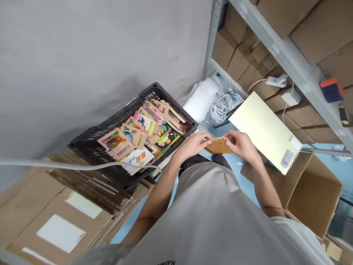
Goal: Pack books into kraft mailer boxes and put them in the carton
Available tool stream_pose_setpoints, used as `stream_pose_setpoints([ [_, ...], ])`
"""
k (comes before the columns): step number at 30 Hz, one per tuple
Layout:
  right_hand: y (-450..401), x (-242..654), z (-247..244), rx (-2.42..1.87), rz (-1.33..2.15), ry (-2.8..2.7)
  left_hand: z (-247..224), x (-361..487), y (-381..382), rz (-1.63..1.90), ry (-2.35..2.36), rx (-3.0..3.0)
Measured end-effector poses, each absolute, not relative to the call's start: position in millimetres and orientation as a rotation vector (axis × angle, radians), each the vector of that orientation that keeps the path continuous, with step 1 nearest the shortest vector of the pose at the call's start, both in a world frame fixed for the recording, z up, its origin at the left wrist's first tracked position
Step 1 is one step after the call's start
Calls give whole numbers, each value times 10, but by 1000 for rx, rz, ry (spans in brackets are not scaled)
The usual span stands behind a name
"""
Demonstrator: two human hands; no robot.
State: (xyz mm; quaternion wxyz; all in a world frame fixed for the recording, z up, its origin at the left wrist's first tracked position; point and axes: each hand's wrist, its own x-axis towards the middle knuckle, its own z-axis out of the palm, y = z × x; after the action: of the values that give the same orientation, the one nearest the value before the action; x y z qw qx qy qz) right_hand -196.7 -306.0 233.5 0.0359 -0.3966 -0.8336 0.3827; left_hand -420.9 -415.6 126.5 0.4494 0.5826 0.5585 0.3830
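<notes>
- Just in front of the body, held up off any surface: an orange pack (pixel 217 145), gripped from both sides.
- Left hand (pixel 194 143) closed over one end, fingers along the top edge.
- Right hand (pixel 241 145) curled at the opposite upper corner, pinching it between thumb and fingers.
- By judgement, midway through handling: pack in both hands, not yet let go. Any fold, seal or check already made on it: cannot tell.
- Beside the left hand, a black crate (pixel 89 132) with many colourful packs (pixel 117 142) in loose, overlapping rows, some slanted, some flat. Whether finished or waiting: cannot tell from this view.
- Across the crate's near corner, a white cable (pixel 74 167).
- Below and left of the crate, stacked cardboard (pixel 41 206) with white labels (pixel 61 233) on top.
- Beyond the hands, near the crate's far end, a white roll (pixel 202 98) next to crumpled scraps (pixel 224 106).
- Beside the right hand, a pale yellow board (pixel 264 129), tilted in view; past it, an open carton (pixel 317 191), with bare cardboard showing inside.
- Farther out, a grey shelf (pixel 289 66) packed with brown boxes (pixel 256 77), a power strip (pixel 275 81) against them.
</notes>
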Motion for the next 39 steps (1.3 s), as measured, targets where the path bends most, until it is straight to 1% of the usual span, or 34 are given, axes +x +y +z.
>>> stream_pose_setpoints([
  [7, -2624, -592, 2010, -1303, 960, -2251, 1416, -3074, -3345, 924, 1340, 1292],
  [10, -2430, 53, 1833, -1445, 912, -1935, 1398, -2567, -2970, 946, 1316, 1126],
  [12, -2322, 462, 1699, -1549, 865, -1688, 1370, -2237, -2725, 1024, 1330, 969],
  [14, -2246, 798, 1574, -1603, 921, -1473, 1356, -1929, -2498, 1127, 1334, 839],
  [16, -2197, 1023, 1485, -1578, 1118, -1300, 1358, -1662, -2298, 1181, 1293, 740],
  [19, -2129, 1153, 1433, -1476, 1406, -1118, 1357, -1379, -2058, 1145, 1220, 630],
  [22, -2011, 1143, 1434, -1467, 1436, -1021, 1308, -1241, -1861, 1111, 1178, 565],
  [30, -1643, 1065, 1560, -1586, 1242, -949, 1114, -1141, -1371, 928, 1026, 475],
  [34, -1510, 970, 1583, -1634, 1154, -975, 1145, -1200, -1134, 963, 1006, 469],
  [39, -1385, 693, 1636, -1752, 709, -1074, 1196, -1308, -893, 1117, 1116, 610],
])
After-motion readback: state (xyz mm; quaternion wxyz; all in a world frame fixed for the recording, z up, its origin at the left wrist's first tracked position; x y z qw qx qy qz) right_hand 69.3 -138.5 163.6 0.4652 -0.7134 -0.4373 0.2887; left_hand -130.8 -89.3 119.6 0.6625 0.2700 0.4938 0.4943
